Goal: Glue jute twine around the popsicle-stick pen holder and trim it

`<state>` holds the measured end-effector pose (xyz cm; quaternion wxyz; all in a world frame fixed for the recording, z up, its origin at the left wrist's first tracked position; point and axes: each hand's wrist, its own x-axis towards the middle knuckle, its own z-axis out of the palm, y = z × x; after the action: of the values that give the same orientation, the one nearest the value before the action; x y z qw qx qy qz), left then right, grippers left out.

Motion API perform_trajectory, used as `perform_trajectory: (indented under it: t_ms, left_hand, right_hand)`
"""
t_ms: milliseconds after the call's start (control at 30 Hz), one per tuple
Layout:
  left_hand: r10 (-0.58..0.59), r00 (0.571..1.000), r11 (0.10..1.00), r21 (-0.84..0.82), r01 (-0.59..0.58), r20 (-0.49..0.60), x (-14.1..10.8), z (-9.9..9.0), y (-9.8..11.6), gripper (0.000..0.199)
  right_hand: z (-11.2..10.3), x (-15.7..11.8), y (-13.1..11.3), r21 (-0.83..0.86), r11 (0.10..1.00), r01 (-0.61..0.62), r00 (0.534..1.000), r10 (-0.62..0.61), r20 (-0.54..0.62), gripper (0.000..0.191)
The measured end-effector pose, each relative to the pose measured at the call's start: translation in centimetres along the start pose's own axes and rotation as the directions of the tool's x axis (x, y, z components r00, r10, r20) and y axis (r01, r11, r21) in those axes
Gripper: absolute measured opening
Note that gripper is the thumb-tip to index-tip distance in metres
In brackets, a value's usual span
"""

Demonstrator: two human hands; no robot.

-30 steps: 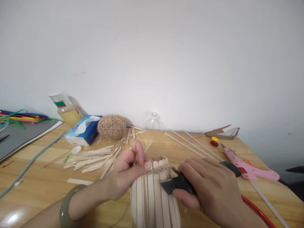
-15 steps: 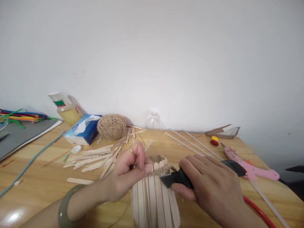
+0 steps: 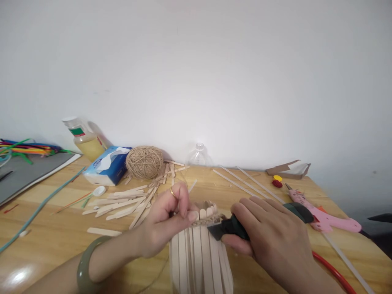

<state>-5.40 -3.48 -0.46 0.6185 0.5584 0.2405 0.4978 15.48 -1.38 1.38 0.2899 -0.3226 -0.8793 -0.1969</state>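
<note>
A round holder of upright craft sticks (image 3: 200,257) stands at the front centre, with a braided twine band (image 3: 204,221) around its upper part. My left hand (image 3: 171,216) is closed in a pinch at the band's left side, thumb and fingertip pressed together on the twine. Wrapped around a dark utility knife (image 3: 237,226), my right hand (image 3: 269,232) keeps the blade against or very close to the band and the sticks below it. Whether the blade touches the twine I cannot tell. A loose strand of twine (image 3: 156,277) hangs down at the holder's left.
Behind my left hand lie loose craft sticks (image 3: 122,202), a twine ball (image 3: 145,162), a tissue pack (image 3: 107,165) and a bottle (image 3: 87,141). A pink glue gun (image 3: 327,218), clear glue sticks (image 3: 239,183) and a red cable (image 3: 332,269) are at the right. A clear plastic dome (image 3: 199,155) stands by the wall.
Almost nothing differs. The view has shifted slightly, and both hands keep their places at the band, the knife with a very small shift.
</note>
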Motion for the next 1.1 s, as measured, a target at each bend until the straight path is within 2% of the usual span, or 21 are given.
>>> perform_trajectory:
  t_ms: [500,567,633,700,767,867,933,1000,1100]
  left_hand:
    - [-0.037,0.999,0.999,0.019,0.037,0.003,0.0,-0.1,-0.2,0.024]
    - [-0.043,0.999,0.999,0.015,0.043,0.000,0.2,-0.1,-0.2,0.025]
    - [-0.055,0.998,0.998,-0.008,0.055,-0.008,0.4,-0.1,-0.1,0.025]
    - [-0.044,0.999,0.998,-0.042,0.043,-0.021,0.6,-0.1,0.0,0.026]
    - [-0.021,0.999,0.998,-0.060,0.019,-0.036,0.8,-0.2,0.2,0.026]
    - [-0.025,0.999,0.998,-0.052,0.022,-0.040,0.9,-0.2,0.2,0.026]
    - [-0.039,0.999,0.998,-0.045,0.037,-0.038,0.9,-0.2,0.2,0.026]
    - [-0.047,0.998,0.997,-0.058,0.045,-0.029,0.8,-0.2,0.1,0.026]
    - [-0.035,0.999,0.996,-0.084,0.034,-0.008,0.7,-0.1,-0.1,0.025]
  right_hand:
    - [0.1,0.2,0.2,-0.016,1.000,0.001,1.000,-0.001,0.011,0.057]
    - [-0.1,0.3,0.3,0.048,0.999,0.002,0.999,-0.004,0.043,0.057]
    - [-0.6,0.3,0.6,0.194,0.980,-0.034,0.991,0.007,0.136,0.058]
    - [-1.2,0.4,0.9,0.390,0.908,-0.153,0.963,0.048,0.267,0.060]
    - [-1.7,0.4,1.3,0.560,0.762,-0.324,0.923,0.126,0.364,0.060]
    - [-1.8,0.6,1.3,0.669,0.508,-0.543,0.840,0.310,0.446,0.038]
    - [-1.5,0.6,1.0,0.677,0.382,-0.629,0.772,0.407,0.488,0.022]
    - [-1.1,0.7,0.5,0.674,0.322,-0.664,0.735,0.447,0.510,0.015]
    - [-0.8,0.7,0.0,0.672,0.321,-0.668,0.734,0.435,0.521,0.014]
